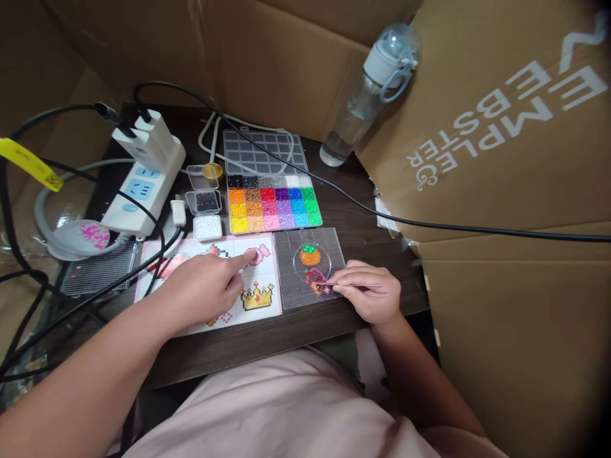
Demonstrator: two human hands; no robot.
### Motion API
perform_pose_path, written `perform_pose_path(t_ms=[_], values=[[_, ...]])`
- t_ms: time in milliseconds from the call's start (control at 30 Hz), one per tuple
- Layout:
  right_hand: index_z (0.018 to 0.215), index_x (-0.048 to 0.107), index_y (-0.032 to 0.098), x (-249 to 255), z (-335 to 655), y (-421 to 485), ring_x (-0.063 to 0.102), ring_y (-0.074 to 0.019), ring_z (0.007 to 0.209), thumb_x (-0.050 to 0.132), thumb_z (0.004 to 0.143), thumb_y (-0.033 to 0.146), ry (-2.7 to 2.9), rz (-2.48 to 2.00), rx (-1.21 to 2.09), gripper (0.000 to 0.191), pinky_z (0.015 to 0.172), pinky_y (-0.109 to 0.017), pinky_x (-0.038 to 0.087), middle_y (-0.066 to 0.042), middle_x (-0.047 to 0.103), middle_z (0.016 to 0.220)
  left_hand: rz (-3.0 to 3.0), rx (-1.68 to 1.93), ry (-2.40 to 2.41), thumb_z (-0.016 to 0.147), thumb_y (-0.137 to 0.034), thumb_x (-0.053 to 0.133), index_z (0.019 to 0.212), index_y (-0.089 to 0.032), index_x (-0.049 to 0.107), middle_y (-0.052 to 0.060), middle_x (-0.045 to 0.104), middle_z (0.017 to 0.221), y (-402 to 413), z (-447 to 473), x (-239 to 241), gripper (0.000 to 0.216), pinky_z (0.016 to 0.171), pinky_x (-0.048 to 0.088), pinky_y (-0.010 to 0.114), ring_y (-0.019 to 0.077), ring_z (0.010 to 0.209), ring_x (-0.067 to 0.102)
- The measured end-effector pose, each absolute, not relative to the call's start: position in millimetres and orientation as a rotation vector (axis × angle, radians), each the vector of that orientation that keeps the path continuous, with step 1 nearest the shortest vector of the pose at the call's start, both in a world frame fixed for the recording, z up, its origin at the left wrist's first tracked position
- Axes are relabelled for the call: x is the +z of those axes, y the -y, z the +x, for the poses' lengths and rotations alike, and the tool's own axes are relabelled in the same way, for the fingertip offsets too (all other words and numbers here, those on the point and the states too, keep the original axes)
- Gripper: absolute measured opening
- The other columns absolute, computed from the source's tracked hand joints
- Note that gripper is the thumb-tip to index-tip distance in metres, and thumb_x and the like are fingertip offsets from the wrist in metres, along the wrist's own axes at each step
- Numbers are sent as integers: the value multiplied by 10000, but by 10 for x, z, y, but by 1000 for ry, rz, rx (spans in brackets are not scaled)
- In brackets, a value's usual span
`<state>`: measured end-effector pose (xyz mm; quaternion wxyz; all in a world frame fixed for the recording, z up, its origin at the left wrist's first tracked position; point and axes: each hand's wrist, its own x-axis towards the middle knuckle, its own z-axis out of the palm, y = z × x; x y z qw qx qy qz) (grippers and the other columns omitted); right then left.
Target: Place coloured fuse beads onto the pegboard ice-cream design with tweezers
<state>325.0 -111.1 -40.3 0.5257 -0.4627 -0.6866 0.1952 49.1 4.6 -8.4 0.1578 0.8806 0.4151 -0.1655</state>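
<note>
My left hand (205,287), index finger out and the rest curled, touches the pattern sheet (260,308) by the table's (267,340) front edge. My right hand (371,294) pinches tweezers (353,285) over the pegboard (292,294).

Dark table (305,334); cardboard walls (501,159)

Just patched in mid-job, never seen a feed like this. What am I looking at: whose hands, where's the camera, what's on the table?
One picture, from a camera worn on a person's head, looking down at their own bare hands. The left hand points a finger at a pattern sheet of bead designs. The right hand pinches thin tweezers over a clear pegboard bearing small bead figures. Behind lie a bead box sorted by colour, a power strip and a water bottle.
</note>
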Motion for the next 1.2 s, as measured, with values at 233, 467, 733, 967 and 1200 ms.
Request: perform_pose_path(t_ms=[233, 467, 733, 967, 1200], values=[[764, 747, 189, -381, 3233, 1113, 717, -198, 612, 724, 714, 12, 1656, -1108, 449, 185, 596, -324, 521, -63, 764, 701, 2512, -475, -1189, 904, -338, 303, 1442, -358, 443, 75, 714, 757, -41, 496, -72, 556, 587, 340, 315, 270, 699, 650], [760, 739, 193, -387, 3235, 1114, 713, -189, 606, 730, 719, 24, 1669, -1112, 433, 174, 595, -326, 525, -58, 761, 693, 2531, -453, -1185, 902, -334, 307, 1432, -368, 454, 66, 699, 714, -38, 481, -85, 551, 567, 316, 308, 261, 673, 648], [760, 735, 198, -376, 3224, 1107, 710, -188, 592, 734, 719, 31, 1669, -1110, 412, 172, 578, -326, 527, -54, 759, 682, 2530, -452, -1187, 903, -341, 303, 1432, -366, 456, 69, 706, 730, -38, 486, -94, 551, 565, 317, 310, 264, 684, 650], [736, 733, 189, -366, 3205, 1101, 711, -197, 578, 741, 712, 39, 1655, -1109, 413, 151, 564, -325, 527, -59, 757, 667, 2523, -467, -1189, 906, -342, 297, 1434, -369, 449, 67, 703, 721, -40, 496, -81, 550, 562, 325, 310, 262, 681, 651], [717, 737, 212, -361, 3196, 1096, 714, -209, 562, 762, 701, 81, 1621, -1141, 400, 135, 551, -335, 536, -44, 755, 649, 2509, -444, -1173, 909, -339, 295, 1437, -336, 458, 85, 710, 748, -40, 491, -63, 553, 589, 370, 320, 268, 694, 652]])
